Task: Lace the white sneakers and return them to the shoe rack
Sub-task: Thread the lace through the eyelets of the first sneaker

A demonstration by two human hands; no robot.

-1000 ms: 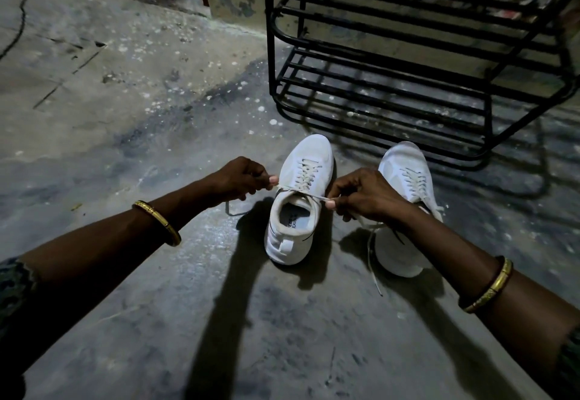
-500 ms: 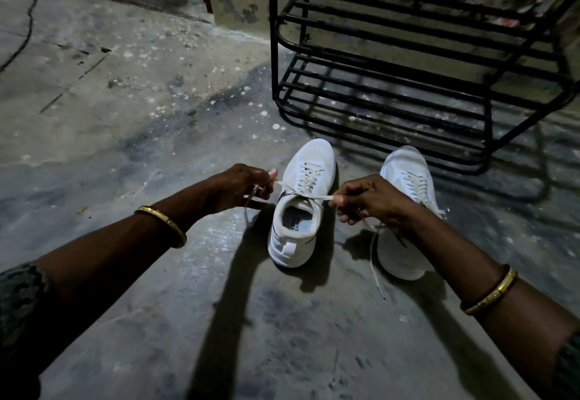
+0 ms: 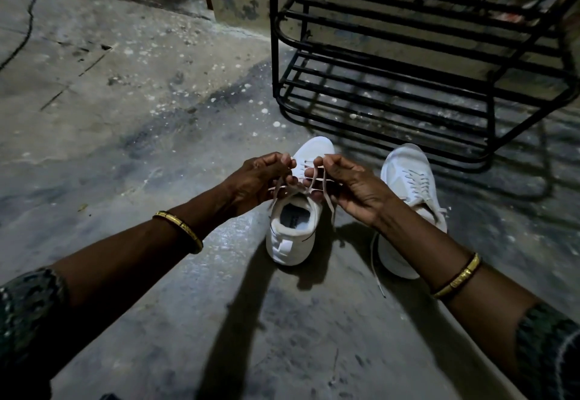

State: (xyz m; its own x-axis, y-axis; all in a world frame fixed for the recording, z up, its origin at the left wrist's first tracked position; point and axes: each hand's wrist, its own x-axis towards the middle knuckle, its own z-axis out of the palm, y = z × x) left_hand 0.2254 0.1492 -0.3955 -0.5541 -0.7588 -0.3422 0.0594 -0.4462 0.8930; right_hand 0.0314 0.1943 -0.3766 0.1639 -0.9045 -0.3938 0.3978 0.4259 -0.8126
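Note:
Two white sneakers stand on the concrete floor, toes towards the black shoe rack (image 3: 433, 92). The left sneaker (image 3: 293, 230) is directly under my hands, which hide its laced front. My left hand (image 3: 260, 180) and my right hand (image 3: 348, 186) are close together above its tongue, each pinching one end of its white lace (image 3: 326, 195); the ends cross between the hands. The right sneaker (image 3: 408, 186) stands beside it, laced, partly hidden by my right forearm, with a loose lace end (image 3: 375, 268) trailing on the floor.
The metal rack has two barred shelves and stands against a patterned wall at the back right. Bare cracked concrete floor (image 3: 110, 101) stretches to the left and in front. A gold bangle is on each wrist.
My hands have come together from either side of the left sneaker. The lace ends, pulled out sideways before, are now lifted and crossed above the tongue.

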